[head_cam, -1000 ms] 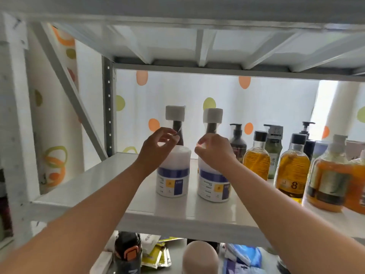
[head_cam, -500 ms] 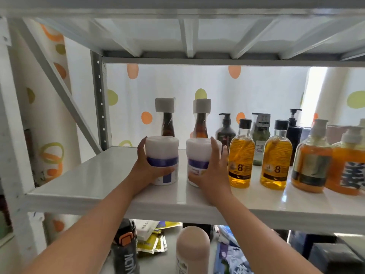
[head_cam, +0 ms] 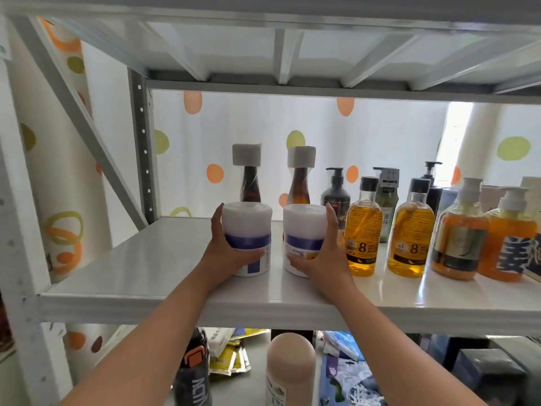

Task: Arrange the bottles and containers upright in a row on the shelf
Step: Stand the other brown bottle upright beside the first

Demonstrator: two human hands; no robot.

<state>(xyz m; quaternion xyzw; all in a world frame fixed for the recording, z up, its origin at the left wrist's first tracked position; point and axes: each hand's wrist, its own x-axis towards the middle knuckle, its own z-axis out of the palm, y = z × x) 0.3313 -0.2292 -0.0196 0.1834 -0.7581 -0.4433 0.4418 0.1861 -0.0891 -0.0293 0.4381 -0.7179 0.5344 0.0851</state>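
Two white jars with blue bands stand upright side by side on the white shelf (head_cam: 131,268). My left hand (head_cam: 225,253) wraps the left jar (head_cam: 248,227) from its left side. My right hand (head_cam: 325,259) wraps the right jar (head_cam: 304,227) from its right side. Behind them stand two brown bottles with white caps (head_cam: 250,183) (head_cam: 300,183). To the right runs a row of upright bottles: two amber bottles marked 8 (head_cam: 363,230) (head_cam: 412,232), two orange pump bottles (head_cam: 459,238) (head_cam: 509,244), and dark pump bottles (head_cam: 335,191) behind.
The shelf's left half is bare up to the metal upright (head_cam: 143,153) and diagonal brace (head_cam: 87,124). The upper shelf hangs close overhead. On the lower level sit a black flask (head_cam: 193,373), a beige bottle (head_cam: 289,367), packets and dark boxes (head_cam: 491,376).
A second ago my fingers were at the jar tops; both hands then dropped to grip the jars' sides. Since half a second ago they have barely shifted; the view has moved closer.
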